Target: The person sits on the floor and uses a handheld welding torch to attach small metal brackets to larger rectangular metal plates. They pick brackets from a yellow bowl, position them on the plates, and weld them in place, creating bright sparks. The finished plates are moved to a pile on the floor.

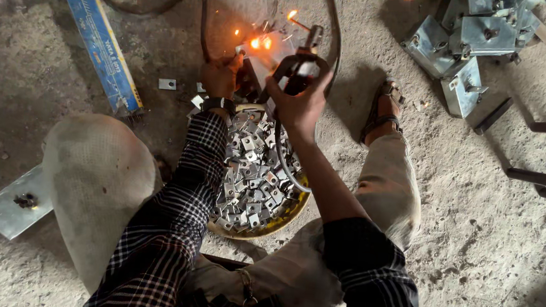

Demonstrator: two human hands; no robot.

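Two bare hands work at twelve o'clock above a round yellow basin (294, 213) heaped with small square metal plates (252, 184). At the right, the right hand (301, 101) has its grip clenched on a welding electrode holder (301, 60), whose rod tip (292, 15) glows. At ten o'clock from it, the left hand (219, 75) pinches a small metal piece (253, 67) on the dirt floor (470, 235), beside orange sparks (259, 43). Grey metal boxes (465, 51) lie at two o'clock.
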